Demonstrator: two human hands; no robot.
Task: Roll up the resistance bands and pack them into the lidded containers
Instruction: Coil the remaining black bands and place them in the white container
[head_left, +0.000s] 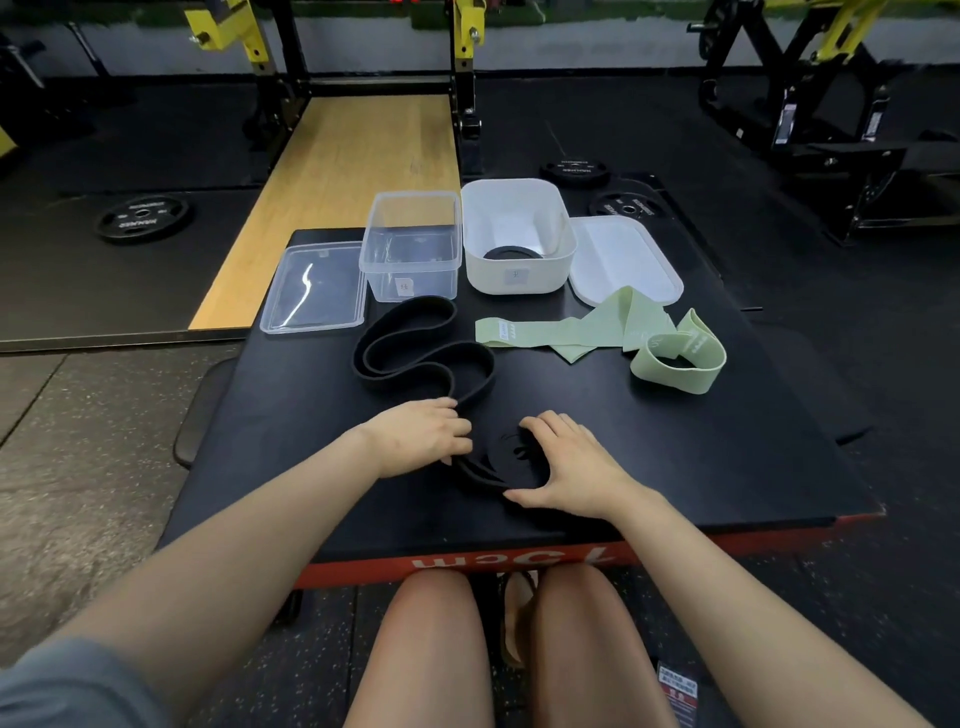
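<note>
Single head-worn wide-angle view, looking forward and steeply down from close above the black platform (675, 467), knees at bottom edge, gym floor and rack receding toward the top; no second view.

open white container (519, 244), green band (597, 332) before it

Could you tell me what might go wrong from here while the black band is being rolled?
1. The coil under the right hand looks loose; easing the grip may let the black band spring open.
2. Its long free loops snake toward the clear container, so pulling slack may nudge that or the clear lid.
3. The white container already holds a black roll, so room there may be tight.
</note>
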